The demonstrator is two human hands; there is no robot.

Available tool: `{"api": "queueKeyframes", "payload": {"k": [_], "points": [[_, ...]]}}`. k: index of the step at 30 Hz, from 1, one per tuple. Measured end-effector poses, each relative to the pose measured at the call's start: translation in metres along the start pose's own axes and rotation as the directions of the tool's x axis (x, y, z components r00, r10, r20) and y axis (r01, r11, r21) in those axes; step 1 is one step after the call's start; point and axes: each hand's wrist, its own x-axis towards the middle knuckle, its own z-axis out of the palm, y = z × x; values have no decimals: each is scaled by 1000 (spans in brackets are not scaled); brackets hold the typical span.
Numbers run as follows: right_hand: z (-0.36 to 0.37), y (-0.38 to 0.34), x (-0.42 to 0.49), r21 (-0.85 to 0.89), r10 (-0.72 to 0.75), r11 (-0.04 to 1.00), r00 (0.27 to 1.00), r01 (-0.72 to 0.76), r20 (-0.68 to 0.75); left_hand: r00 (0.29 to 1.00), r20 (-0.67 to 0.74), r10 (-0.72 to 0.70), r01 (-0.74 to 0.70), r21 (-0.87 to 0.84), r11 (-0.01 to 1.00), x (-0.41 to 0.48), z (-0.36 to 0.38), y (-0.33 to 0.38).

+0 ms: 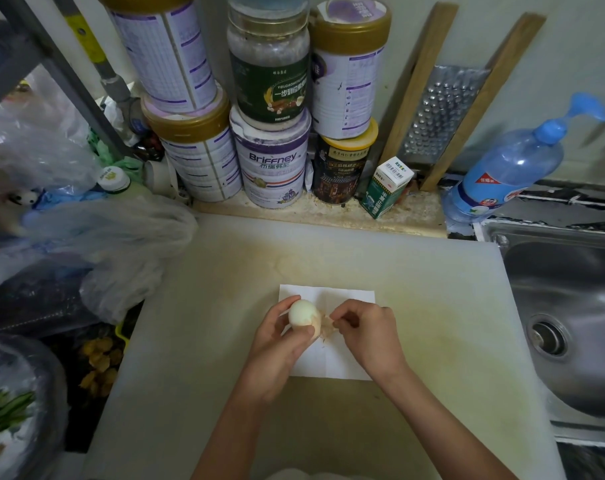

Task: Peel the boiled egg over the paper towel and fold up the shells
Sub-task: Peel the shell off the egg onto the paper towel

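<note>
My left hand [279,336] grips a boiled egg [303,314] above a white paper towel [332,362] that lies flat on the pale cutting board [415,306]. The egg's upper part is bare and white; brownish shell still clings to its lower right side. My right hand [365,332] pinches a strip of peeled shell [327,323] that hangs off the egg's right side. Small shell bits lie on the towel under the egg. Both hands hide part of the towel.
Stacked cans [270,157] and a small carton [387,187] line the wall behind the board. A grater [443,109] leans there. A blue bottle [502,174] stands beside the steel sink [571,323] on the right. Plastic bags [97,244] crowd the left.
</note>
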Motion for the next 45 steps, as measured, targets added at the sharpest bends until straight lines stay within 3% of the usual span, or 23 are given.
{"api": "queueKeyframes", "payload": {"k": [6,11,13,26,38,45], "points": [[-3,-3,0,20,6,1000,998,-5,-66,1000,-7,24,-24,17,1000,-2,2,1],[-9,-16,0,278,123,943,968,-183,221,998,-11,61,-59,146,987,-4,5,2],[-8,-18,-1,291,140,935,965,-203,223,997,4,76,-75,207,975,-5,7,3],[-1,-24,-8,64,-67,996,997,64,45,962,-69,265,-159,647,746,1,21,3],[-1,-31,-11,-140,-167,975,984,174,59,927,-105,359,-183,710,680,1,23,-1],[-2,-29,-12,-122,-190,974,982,189,10,931,-124,344,-164,700,695,2,22,-1]]}}
